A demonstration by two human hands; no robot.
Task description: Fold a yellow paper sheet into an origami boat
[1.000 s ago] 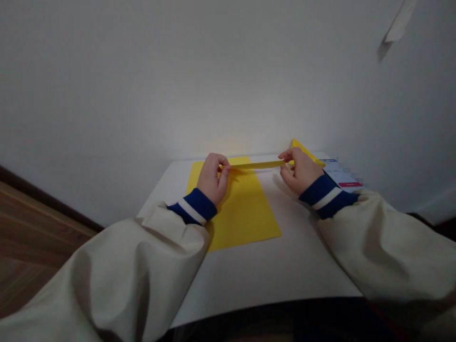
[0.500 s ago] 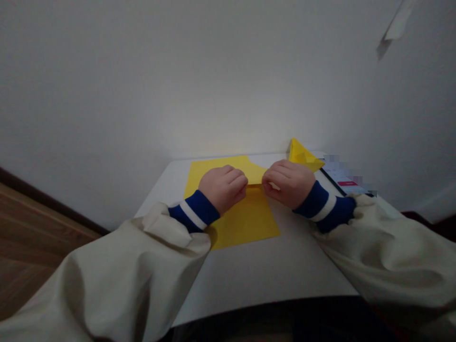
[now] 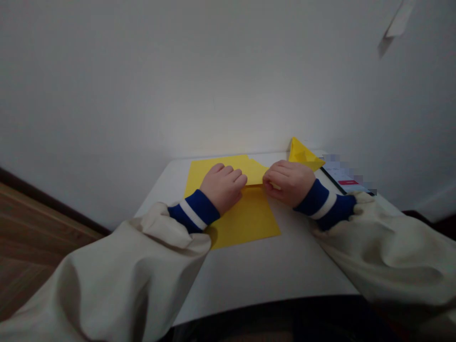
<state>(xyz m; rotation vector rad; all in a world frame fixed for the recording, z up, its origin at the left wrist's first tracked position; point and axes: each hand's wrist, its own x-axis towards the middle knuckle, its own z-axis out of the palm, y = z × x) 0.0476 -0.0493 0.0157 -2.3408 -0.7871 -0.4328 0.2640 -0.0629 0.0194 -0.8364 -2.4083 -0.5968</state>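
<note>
Between my hands is a folded piece of yellow paper (image 3: 255, 176), its near edge level and facing me. My left hand (image 3: 223, 187) is closed, pinching the paper's left end. At the right end, my right hand (image 3: 288, 183) pinches the paper between thumb and fingers. Below them a larger yellow sheet (image 3: 245, 223) lies flat, partly covered by my left hand and sleeve. Behind my right hand stands a folded yellow paper shape (image 3: 302, 154) with a pointed top. The fingertips on the paper are mostly hidden.
The white table (image 3: 263, 275) reaches back to a pale wall (image 3: 221, 85). A tablet-like screen (image 3: 342, 175) lies at the table's right edge, beyond my right cuff. At the left is a brown wooden surface (image 3: 32, 242).
My left hand's fingers have shifted slightly up along the paper's left end. My right hand and the larger sheet are almost unmoved.
</note>
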